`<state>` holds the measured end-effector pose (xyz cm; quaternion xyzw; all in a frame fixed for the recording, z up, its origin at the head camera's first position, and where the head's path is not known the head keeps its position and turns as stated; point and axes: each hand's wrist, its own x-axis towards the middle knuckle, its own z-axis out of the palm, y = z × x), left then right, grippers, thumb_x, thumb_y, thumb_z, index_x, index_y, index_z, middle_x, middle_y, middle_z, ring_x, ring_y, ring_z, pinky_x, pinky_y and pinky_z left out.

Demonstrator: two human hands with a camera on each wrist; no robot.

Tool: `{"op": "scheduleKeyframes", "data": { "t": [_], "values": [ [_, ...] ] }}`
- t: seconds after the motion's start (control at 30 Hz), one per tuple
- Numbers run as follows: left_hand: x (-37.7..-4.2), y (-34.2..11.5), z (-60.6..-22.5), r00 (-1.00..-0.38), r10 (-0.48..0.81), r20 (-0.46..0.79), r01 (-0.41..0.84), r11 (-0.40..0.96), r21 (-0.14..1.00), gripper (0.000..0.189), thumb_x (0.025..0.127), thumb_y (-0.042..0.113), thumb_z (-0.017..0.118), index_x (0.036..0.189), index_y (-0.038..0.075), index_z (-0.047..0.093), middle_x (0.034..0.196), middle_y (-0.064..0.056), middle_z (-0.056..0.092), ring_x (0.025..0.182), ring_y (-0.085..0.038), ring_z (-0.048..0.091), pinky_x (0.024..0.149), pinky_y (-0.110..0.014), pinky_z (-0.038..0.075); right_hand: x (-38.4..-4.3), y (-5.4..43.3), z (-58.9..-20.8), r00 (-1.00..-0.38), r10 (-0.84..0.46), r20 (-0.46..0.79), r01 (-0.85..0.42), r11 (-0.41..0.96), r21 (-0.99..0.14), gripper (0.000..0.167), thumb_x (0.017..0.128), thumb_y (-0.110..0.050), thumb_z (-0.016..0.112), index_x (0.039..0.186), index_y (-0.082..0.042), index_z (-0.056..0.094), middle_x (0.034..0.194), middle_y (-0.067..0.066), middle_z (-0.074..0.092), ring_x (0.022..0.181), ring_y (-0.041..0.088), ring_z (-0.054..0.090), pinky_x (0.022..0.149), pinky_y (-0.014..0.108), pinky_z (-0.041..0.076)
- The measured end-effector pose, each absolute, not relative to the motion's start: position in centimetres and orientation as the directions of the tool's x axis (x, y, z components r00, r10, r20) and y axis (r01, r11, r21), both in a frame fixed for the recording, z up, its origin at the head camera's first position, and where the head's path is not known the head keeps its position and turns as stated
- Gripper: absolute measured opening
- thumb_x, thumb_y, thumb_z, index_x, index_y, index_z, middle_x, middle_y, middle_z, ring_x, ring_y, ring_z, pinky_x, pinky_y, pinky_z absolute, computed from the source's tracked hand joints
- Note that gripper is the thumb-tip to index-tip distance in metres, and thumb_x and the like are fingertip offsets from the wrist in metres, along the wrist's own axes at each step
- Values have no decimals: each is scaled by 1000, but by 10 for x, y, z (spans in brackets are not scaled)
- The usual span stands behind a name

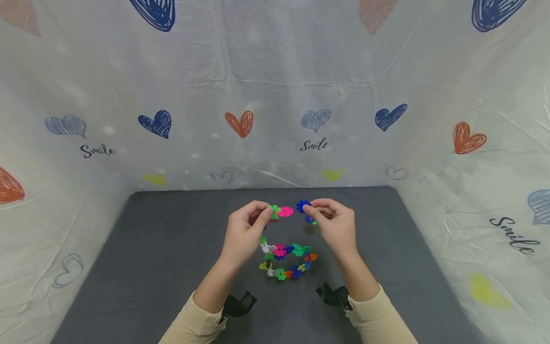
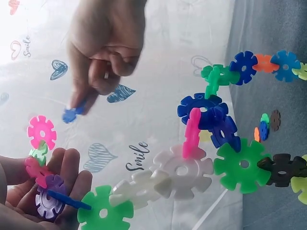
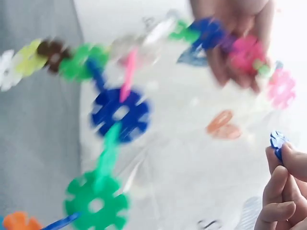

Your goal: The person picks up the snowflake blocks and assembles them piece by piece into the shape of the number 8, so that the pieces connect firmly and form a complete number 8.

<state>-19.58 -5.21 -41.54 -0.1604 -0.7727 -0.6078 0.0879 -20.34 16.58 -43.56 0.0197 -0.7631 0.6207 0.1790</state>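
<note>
My left hand (image 1: 246, 233) pinches one end of a chain of snowflake building discs near a green disc (image 1: 275, 213), with a pink disc (image 1: 285, 211) at its tip. From there the chain hangs down into a linked loop of many colours (image 1: 281, 274). White discs (image 2: 182, 171) and a large green disc (image 2: 242, 164) show up close in the left wrist view. Opposite it, my right hand (image 1: 338, 229) pinches a single blue disc (image 1: 302, 206) between thumb and fingertips. The blue disc is level with the pink one, a small gap apart.
A few loose discs, among them a brown one (image 1: 310, 229), lie on the dark grey tabletop (image 1: 172, 267) below my right hand. Behind and beside the table hangs a pale cloth (image 1: 275, 57) printed with hearts. Black straps (image 1: 240, 305) hang at the wrists.
</note>
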Motion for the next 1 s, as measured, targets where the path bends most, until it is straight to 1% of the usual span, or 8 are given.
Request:
{"op": "scheduleKeyframes", "data": {
  "t": [0.13,0.27,0.4,0.53,0.67,0.83,0.93,1.0],
  "values": [
    [-195,-51,-416,-934,135,330,352,211,912,16,101,24,64,102,11,74,87,-5,76,69,-14,60,61,-26,48,-193,162,-426,-925,172,338,-306,189,-933,13,84,-16,84,90,-7,77,79,6,76,63,12,64,45,24,27],
    [-195,-48,-416,-935,132,330,352,215,911,15,100,23,65,103,12,74,83,-3,72,67,-18,57,61,-26,49,-189,160,-425,-909,184,374,-345,172,-923,11,82,-9,84,90,-5,77,80,12,76,55,10,55,44,24,27],
    [-194,-46,-415,-935,124,332,352,218,910,14,100,22,65,104,13,75,84,-3,71,70,-20,60,63,-26,50,-186,161,-424,-892,208,401,-372,166,-913,10,82,-6,84,89,-7,77,79,11,76,49,12,47,43,26,26],
    [-193,-45,-414,-934,123,335,356,225,907,14,100,22,65,103,13,75,84,-2,72,69,-16,60,63,-26,50,-184,161,-421,-892,167,419,-395,161,-904,8,84,-8,83,88,-7,77,79,9,76,52,13,58,43,27,28],
    [-193,-44,-414,-931,133,340,362,220,906,14,100,23,65,102,14,76,75,-1,67,60,-14,51,58,-26,45,-182,160,-417,-884,135,448,-429,150,-891,7,85,-8,82,88,-6,76,77,12,75,56,16,67,42,28,30],
    [-191,-41,-413,-931,156,329,357,215,909,15,100,25,65,101,14,74,64,-2,57,54,-14,43,54,-25,40,-183,160,-416,-883,154,444,-421,160,-893,7,83,-8,82,88,-6,78,77,12,75,48,12,56,42,27,29],
    [-191,-42,-409,-934,188,304,344,242,907,18,101,30,64,115,19,69,70,4,67,51,-15,44,50,-26,39,-185,163,-415,-894,147,423,-395,185,-900,8,83,-10,83,90,-9,79,81,9,76,50,12,50,43,25,30],
    [-193,-42,-405,-931,222,288,342,265,901,26,101,32,63,125,23,66,76,6,73,51,-15,49,50,-27,40,-188,166,-414,-900,116,419,-393,197,-898,8,84,-10,83,92,-9,80,87,9,76,59,13,57,47,24,38]
  ]
}}
